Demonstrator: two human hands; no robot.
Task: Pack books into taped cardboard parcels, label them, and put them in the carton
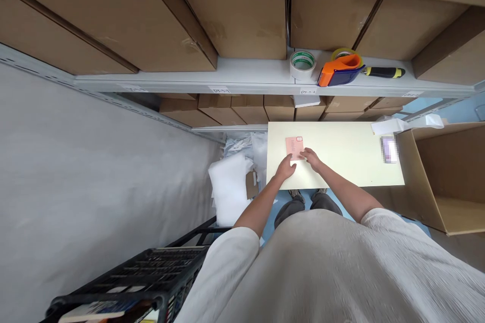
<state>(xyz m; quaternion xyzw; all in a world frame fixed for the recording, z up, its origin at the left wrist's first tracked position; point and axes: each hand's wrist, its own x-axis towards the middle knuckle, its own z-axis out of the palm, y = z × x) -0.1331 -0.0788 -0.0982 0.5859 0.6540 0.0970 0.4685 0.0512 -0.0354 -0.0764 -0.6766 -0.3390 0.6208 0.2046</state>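
A small pink booklet or card point(294, 146) with a red-outlined label at its upper right corner lies on the pale tabletop point(341, 161). My left hand point(286, 167) is at its lower left edge, fingertips touching it and thumb held apart. At the right edge, my right hand point(311, 158) reaches in with its fingers apart, the tips over the card's border. Neither hand visibly grips it. Farther right on the same table is a purple and white packet point(389, 150), blurred out.
Above the table, a shelf point(250, 78) holds cartons point(235, 15), a white tape roll point(302, 64), an orange tape dispenser point(339, 70) and a yellow-black handled tool point(384, 72). An open carton point(435, 181) stands right. White foam sheets point(231, 186) and a black crate point(151, 272) are left.
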